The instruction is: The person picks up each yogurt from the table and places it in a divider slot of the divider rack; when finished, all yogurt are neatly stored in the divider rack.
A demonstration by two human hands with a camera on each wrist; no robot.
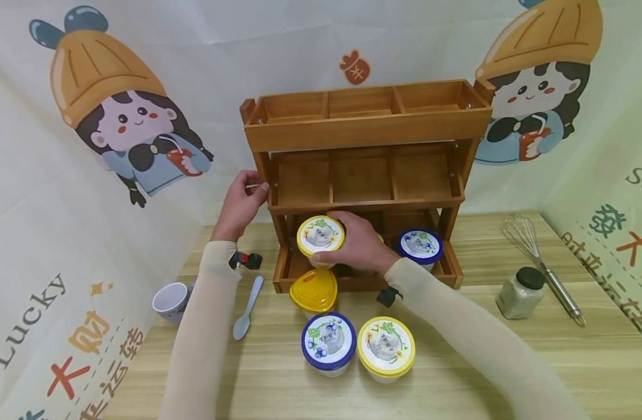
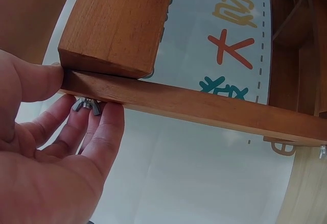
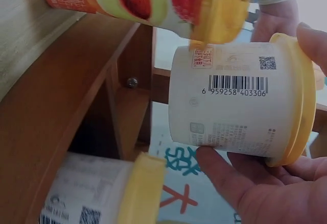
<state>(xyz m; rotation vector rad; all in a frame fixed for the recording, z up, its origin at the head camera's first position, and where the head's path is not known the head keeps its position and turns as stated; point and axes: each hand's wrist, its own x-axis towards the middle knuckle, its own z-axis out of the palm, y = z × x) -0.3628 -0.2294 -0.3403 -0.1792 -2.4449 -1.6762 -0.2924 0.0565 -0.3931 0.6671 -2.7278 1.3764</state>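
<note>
R hand (image 1: 360,245) gripping yellow-lid cup (image 1: 321,235)

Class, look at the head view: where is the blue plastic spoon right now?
The spoon lies on the table's left side, between the white cup and the yellow-lidded triangular tub, beside the left forearm.

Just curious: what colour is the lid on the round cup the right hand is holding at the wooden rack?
Yellow lid, best seen in the head view.

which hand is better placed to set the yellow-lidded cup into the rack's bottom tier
Right. The right hand already grips the yellow-lidded white cup at the wooden rack's bottom tier; the left hand holds the rack's side post.
</note>
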